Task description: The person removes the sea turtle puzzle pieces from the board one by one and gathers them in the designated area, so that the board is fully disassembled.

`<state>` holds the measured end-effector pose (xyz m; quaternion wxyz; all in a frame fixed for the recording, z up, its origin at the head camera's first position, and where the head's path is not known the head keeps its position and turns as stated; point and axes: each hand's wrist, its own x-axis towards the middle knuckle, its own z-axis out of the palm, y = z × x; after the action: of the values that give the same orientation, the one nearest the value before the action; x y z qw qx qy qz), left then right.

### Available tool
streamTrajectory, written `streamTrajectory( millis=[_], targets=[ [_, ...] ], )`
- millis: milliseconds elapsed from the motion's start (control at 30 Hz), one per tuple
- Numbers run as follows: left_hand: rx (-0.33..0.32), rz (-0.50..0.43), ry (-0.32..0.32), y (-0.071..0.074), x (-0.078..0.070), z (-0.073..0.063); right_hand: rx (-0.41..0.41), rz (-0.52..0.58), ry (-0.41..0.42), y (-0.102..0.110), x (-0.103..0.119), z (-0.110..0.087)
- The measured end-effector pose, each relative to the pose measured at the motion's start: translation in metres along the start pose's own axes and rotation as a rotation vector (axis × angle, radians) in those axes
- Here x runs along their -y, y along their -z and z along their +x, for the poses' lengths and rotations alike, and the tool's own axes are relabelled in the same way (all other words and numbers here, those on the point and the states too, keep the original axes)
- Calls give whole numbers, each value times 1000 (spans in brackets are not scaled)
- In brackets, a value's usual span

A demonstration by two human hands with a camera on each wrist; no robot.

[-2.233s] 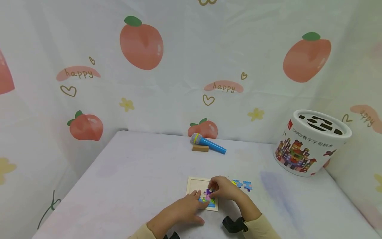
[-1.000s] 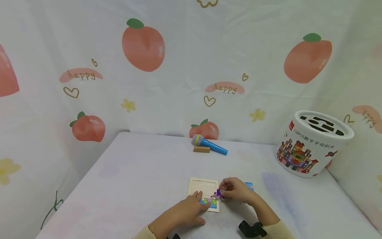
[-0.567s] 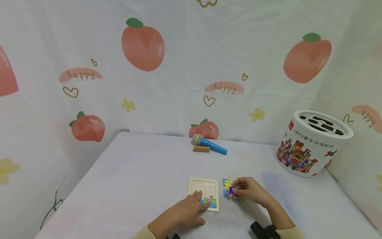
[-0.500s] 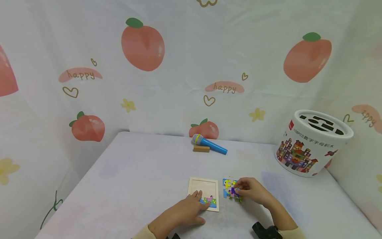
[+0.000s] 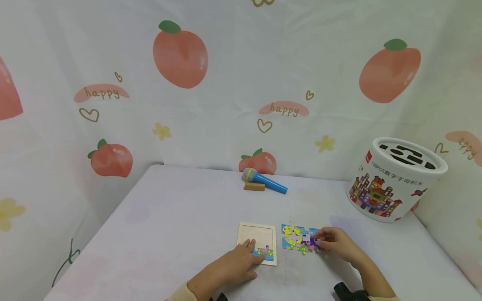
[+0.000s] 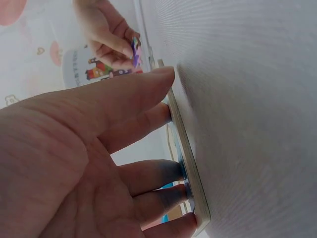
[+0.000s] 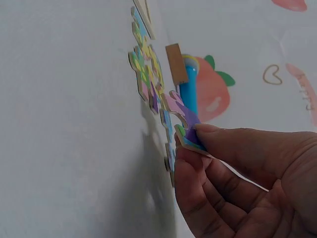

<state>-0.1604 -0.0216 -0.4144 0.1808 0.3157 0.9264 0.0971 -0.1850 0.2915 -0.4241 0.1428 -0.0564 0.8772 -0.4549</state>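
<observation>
My left hand [image 5: 241, 261] rests on the lower left part of a small wooden puzzle tray [image 5: 257, 233], fingers spread and nearly straight. In the left wrist view the fingertips [image 6: 174, 171] lie over the tray's edge. Joined pink, green and blue pieces [image 5: 266, 252] fill the tray's lower right; bare wood shows above. Between thumb and fingers my right hand [image 5: 336, 244] pinches a purple and pink puzzle piece [image 7: 190, 119], tilted and raised in the right wrist view. Under and left of it, several loose puzzle pieces [image 5: 288, 241] in yellow, blue and green lie on the table.
A blue toy microphone [image 5: 269, 183] lies at the table's back edge, with a brown wooden block [image 5: 254, 187] in front of it. A white bucket [image 5: 376, 196] with a slotted lid stands at the back right. A fruit-print cloth [image 5: 226, 104] hangs behind the table.
My right hand has carried the purple piece from the tray rightward, past the loose pieces to their right end, uncovering them. My left hand has stayed on the tray.
</observation>
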Motion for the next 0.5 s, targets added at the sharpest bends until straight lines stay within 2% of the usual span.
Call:
streamTrajectory(
  millis=[400,500],
  targets=[
    [-1,6,-3,-2,1,1,57,38,-23,8,-15,-3],
    [-3,13,-2,-3,1,1,45,25,-39,7,-16,-3]
  ],
)
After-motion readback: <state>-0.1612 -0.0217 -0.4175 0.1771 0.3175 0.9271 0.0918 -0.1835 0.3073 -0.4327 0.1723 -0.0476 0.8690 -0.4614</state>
